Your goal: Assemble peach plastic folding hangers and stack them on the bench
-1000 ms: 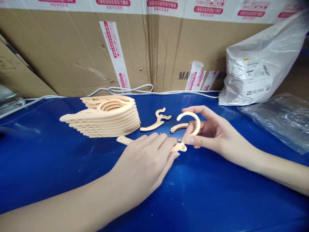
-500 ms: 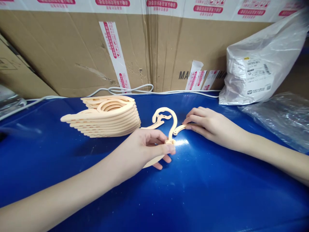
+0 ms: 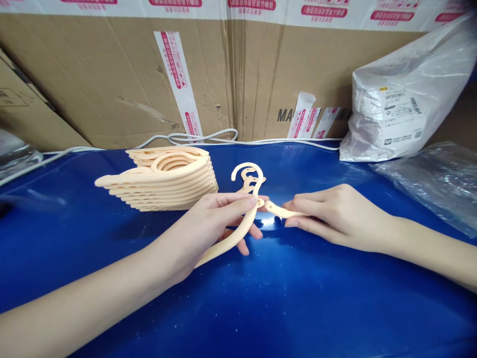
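My left hand (image 3: 227,214) is closed on a cream plastic hanger part (image 3: 238,233), pinched near the base of its upright hook; a curved arm runs down to the left under my palm. My right hand (image 3: 331,214) grips a slim cream hanger arm (image 3: 278,211), whose holed end points left, close to the joint in my left hand. Whether the two ends touch, I cannot tell. Behind the hook, more cream hanger pieces (image 3: 246,186) lie on the blue surface, partly hidden. To the left rests a neat stack of folded cream hangers (image 3: 167,189).
Cardboard boxes (image 3: 122,74) with printed tape wall off the back of the blue table (image 3: 238,308). A white cable (image 3: 283,141) runs along their foot. At the right stand a labelled white plastic bag (image 3: 387,109) and crumpled clear plastic (image 3: 436,174).
My left hand has turned and lifted the hooked part slightly, showing its curved arm. My right hand has raised the slim arm off the surface and brought its end to the joint.
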A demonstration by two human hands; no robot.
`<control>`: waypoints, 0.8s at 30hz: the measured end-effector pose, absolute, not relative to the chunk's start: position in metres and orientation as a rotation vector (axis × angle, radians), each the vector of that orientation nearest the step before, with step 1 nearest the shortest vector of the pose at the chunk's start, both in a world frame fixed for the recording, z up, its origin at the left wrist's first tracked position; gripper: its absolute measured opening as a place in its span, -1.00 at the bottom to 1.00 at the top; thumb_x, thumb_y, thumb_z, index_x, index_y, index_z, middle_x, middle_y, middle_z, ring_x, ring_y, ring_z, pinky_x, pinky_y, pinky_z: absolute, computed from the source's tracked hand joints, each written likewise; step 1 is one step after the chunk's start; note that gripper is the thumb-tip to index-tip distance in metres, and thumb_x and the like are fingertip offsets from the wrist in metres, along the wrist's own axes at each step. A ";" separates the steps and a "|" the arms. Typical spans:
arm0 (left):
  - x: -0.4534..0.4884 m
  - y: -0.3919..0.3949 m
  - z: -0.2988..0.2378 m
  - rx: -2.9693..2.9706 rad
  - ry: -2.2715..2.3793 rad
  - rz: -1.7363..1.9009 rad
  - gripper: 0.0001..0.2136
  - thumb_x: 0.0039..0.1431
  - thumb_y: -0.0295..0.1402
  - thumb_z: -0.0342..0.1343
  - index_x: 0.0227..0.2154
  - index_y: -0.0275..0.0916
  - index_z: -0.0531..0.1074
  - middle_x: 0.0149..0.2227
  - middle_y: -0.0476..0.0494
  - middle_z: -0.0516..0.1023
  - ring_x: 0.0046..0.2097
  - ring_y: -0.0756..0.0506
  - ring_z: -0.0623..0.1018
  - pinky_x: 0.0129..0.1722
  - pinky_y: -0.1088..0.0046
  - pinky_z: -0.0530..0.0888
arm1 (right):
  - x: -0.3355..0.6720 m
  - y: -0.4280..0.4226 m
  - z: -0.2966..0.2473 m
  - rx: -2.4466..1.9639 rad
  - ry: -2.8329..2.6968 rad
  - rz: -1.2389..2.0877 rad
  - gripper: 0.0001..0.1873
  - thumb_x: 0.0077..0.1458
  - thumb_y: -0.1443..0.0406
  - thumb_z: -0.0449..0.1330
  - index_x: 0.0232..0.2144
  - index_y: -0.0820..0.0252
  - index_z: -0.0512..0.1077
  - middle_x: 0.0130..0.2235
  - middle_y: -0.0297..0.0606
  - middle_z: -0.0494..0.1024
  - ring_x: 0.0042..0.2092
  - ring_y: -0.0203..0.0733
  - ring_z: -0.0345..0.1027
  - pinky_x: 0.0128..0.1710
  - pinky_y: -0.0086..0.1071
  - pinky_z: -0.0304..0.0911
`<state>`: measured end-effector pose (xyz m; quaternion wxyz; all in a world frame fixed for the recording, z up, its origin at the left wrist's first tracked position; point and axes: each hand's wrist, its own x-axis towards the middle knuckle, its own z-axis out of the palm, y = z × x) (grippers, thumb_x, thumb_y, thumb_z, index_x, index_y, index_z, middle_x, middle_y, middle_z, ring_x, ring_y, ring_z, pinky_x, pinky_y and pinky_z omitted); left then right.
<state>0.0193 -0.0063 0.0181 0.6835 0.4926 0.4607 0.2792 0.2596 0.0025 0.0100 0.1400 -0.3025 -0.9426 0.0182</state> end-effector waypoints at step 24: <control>0.019 -0.008 0.021 1.094 0.992 0.592 -0.84 0.17 -0.36 0.23 -0.23 -0.29 0.61 -0.50 -0.05 0.56 -0.52 0.06 0.53 -0.52 0.67 0.51 | 0.259 -0.006 0.011 -0.776 -2.789 -0.044 -0.62 0.35 0.19 -0.01 0.02 0.24 0.47 -0.42 -0.30 0.55 -0.52 -0.36 0.33 -0.51 -0.48 0.14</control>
